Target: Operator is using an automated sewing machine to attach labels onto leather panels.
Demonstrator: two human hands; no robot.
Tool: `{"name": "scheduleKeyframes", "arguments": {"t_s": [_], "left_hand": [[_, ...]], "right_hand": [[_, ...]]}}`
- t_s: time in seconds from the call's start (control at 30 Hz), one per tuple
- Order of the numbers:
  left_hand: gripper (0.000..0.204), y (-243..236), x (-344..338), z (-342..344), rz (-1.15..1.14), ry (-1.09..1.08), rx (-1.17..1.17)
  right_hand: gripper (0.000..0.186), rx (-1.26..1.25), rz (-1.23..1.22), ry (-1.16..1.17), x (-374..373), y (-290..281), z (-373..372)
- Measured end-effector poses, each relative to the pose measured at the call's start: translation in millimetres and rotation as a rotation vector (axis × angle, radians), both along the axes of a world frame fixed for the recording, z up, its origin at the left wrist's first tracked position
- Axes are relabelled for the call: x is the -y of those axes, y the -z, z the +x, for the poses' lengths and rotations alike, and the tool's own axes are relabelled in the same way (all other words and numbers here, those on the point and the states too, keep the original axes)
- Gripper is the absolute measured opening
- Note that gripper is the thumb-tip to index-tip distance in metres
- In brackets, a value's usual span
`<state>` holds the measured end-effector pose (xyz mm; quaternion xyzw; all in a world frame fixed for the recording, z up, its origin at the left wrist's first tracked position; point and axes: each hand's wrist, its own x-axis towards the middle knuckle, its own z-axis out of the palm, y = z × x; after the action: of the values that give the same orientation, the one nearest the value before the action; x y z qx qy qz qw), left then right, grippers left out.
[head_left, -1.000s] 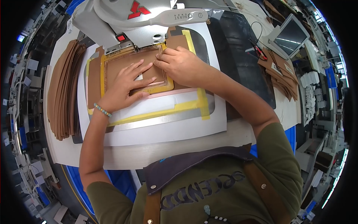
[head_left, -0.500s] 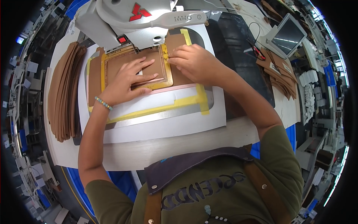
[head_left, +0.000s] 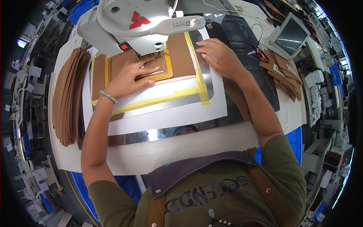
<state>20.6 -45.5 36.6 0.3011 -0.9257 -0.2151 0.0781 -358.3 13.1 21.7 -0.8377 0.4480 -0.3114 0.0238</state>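
Note:
My left hand (head_left: 132, 77) lies spread on a yellow frame (head_left: 168, 70) over brown sheet material (head_left: 181, 56), fingertips just below the white machine head (head_left: 109, 28); whatever is beneath the hand is hidden. My right hand (head_left: 221, 56) is at the right edge of the taped metal board (head_left: 207, 81), fingers apart and slightly bent, nothing in them; whether the tips touch the board is unclear. Yellow tape (head_left: 151, 101) borders the brown material, with pink strips along it. The board rests on a white sheet (head_left: 170, 117).
Stacked brown pieces stand at left (head_left: 68, 94) and lie at right (head_left: 280, 75). A screen (head_left: 291, 36), a cable and a red-handled tool (head_left: 261, 53) are at back right. A reflective plate (head_left: 155, 136) shows below the white sheet. Blue bins flank the table underneath.
The board and white sheet have moved away from me, uncovering more reflective plate. My left hand moved with them. My right hand left the frame's right side and opened, moving rightward.

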Motion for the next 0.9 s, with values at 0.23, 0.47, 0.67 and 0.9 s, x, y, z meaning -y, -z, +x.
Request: {"name": "scheduleKeyframes", "arguments": {"t_s": [0.23,0.47,0.67,0.9], "left_hand": [[0.055,8,13,-3,-0.013,-0.092,0.041],[0.054,24,12,-7,-0.216,-0.146,-0.051],[0.047,31,4,-2,-0.123,-0.279,-0.185],[0.040,27,9,105,-0.260,-0.545,-0.198]], "right_hand": [[0.026,0.017,0.082,-0.051,0,4,-4],[0.025,0.014,0.106,-0.034,2,6,-6],[0.026,-0.037,0.057,-0.075,-6,-21,3],[0.026,0.060,0.355,-1.632,-148,-247,-5]]}}
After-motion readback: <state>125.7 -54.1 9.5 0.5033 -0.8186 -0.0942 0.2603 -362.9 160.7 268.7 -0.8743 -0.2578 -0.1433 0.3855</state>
